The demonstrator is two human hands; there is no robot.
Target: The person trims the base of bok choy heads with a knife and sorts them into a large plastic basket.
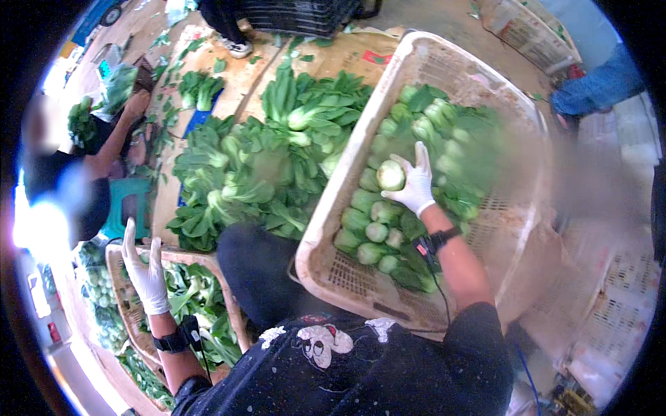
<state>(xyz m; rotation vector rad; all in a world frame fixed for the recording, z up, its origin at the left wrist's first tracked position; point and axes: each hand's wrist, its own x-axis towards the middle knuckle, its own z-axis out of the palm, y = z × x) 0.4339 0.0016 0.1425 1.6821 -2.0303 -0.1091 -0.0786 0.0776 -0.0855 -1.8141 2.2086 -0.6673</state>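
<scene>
My right hand [416, 187], in a white glove, closes its thumb and fingers round a bok choy [390, 176]. The pale round base of that bok choy faces up, above the others in a large whitish plastic crate [325, 216]. Several bok choy [372, 231] lie in rows there with their bases toward the left, and green leaves spread to the right. My left hand [147, 277], also white-gloved, is raised with its fingers apart and nothing in it. Under it stands a smaller crate [118, 277] with loose leaves [201, 295].
A big heap of bok choy [243, 170] lies on cardboard [343, 66] left of the large crate. A person [104, 163] works at the far left near a green stool [128, 208]. Black crates [291, 17] stand at the back; whitish crates [590, 298] are at the right.
</scene>
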